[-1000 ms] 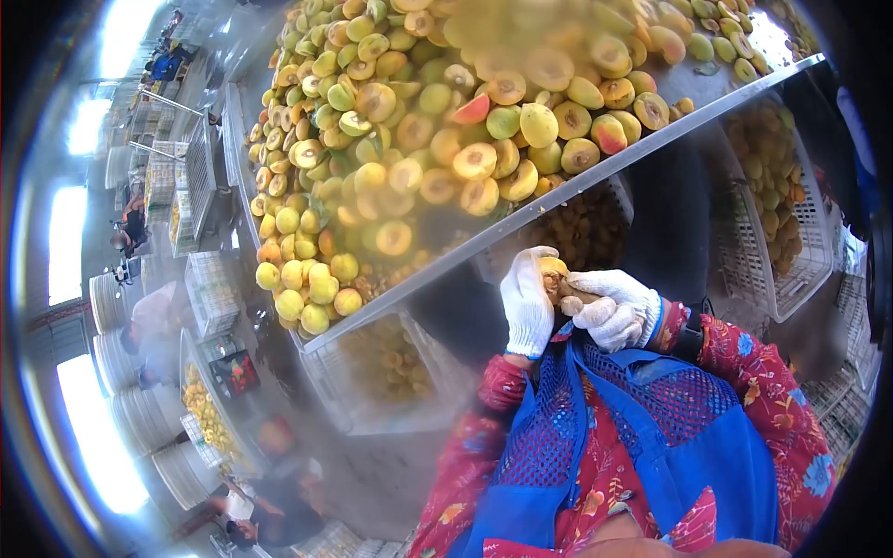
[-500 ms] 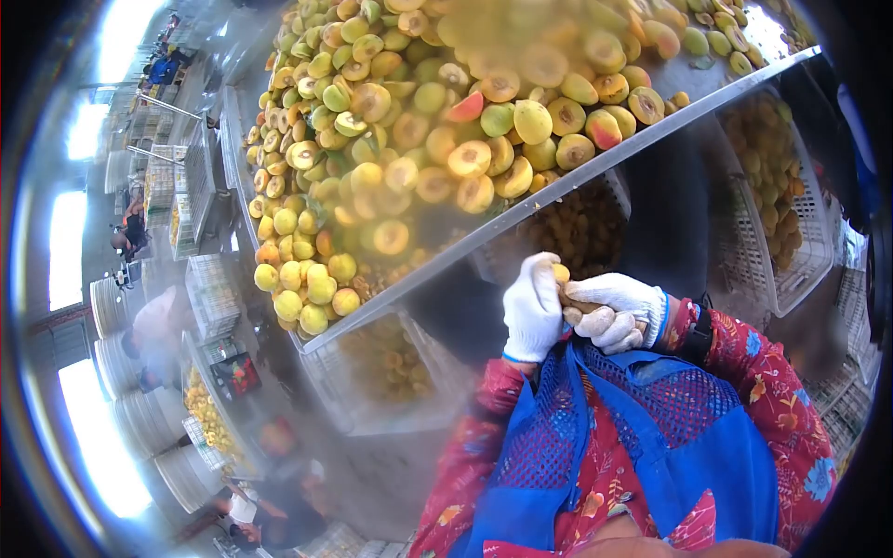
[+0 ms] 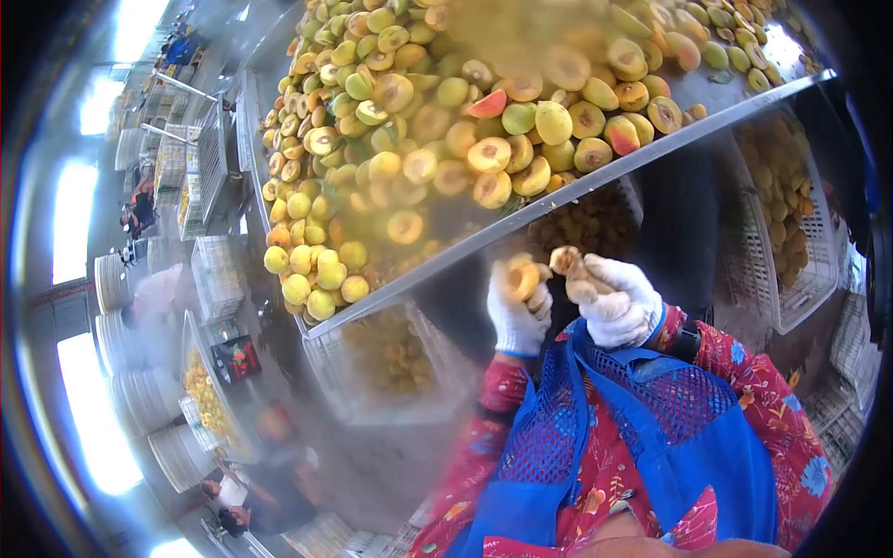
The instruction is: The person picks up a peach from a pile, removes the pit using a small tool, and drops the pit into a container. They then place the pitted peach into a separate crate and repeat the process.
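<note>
My left hand (image 3: 521, 312), in a white glove, holds a halved yellow fruit (image 3: 524, 277) with its cut hollow showing. Beside it, a small gap away, my right hand (image 3: 621, 302) has its stained glove fingers closed on something brownish that I cannot make out. Both hands are in front of my blue apron, below the metal edge (image 3: 484, 237) of a table heaped with halved fruit (image 3: 488, 155). Whole yellow fruits (image 3: 321, 277) lie at the table's near left corner.
Under the table edge stand white crates of fruit, one at the left (image 3: 339, 391), another at the right (image 3: 809, 270). At far left are stacked baskets (image 3: 121, 344), a second fruit table (image 3: 200, 381) and co-workers (image 3: 233, 493). Part of the view is blurred.
My hands have come apart from each other, and the fruit half now shows in my left hand. The whole view has shifted slightly, with the table a little further right.
</note>
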`<action>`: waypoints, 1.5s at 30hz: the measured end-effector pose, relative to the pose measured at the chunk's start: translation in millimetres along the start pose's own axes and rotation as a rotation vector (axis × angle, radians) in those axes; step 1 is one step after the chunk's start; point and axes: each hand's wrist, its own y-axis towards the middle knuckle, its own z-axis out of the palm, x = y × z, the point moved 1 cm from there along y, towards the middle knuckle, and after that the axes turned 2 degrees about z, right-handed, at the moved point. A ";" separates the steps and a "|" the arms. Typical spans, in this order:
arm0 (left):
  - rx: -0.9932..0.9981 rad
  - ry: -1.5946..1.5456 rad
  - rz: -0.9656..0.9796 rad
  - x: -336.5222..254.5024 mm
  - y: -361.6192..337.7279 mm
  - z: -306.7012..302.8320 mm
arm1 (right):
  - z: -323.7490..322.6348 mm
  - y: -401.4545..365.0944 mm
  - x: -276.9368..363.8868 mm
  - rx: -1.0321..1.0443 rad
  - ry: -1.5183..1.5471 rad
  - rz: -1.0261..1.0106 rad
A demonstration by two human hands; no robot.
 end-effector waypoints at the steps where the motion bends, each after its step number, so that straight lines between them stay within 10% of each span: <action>1: -0.004 0.087 0.076 -9.7 -6.6 -12.6 | 8.8 1.8 2.4 -0.097 -0.035 -0.082; 4: -0.313 0.261 0.442 -51.0 -29.6 -63.0 | 5.2 -4.3 13.1 -0.419 -0.215 -0.060; 6: -0.693 1.352 0.700 -93.2 -61.1 -87.9 | 13.5 -2.9 18.7 -0.643 -0.462 -0.083; 9: -1.152 1.910 0.771 -128.9 -66.4 -85.1 | 19.1 -0.8 21.3 -0.705 -0.473 -0.098; 22: -0.481 1.594 0.988 -141.8 54.5 -5.2 | 51.3 9.3 0.0 -1.089 -1.585 -0.231; 26: 0.127 0.447 0.356 -110.6 3.2 26.9 | 59.3 34.2 -8.3 -0.974 -2.239 -0.383; 32: 0.177 0.290 0.075 -59.5 -16.2 32.8 | 52.8 46.1 -16.5 -1.035 -2.521 -0.257; 45: 0.028 0.917 0.665 -23.9 -32.3 39.3 | 45.3 39.3 -26.2 -1.061 -2.114 -0.165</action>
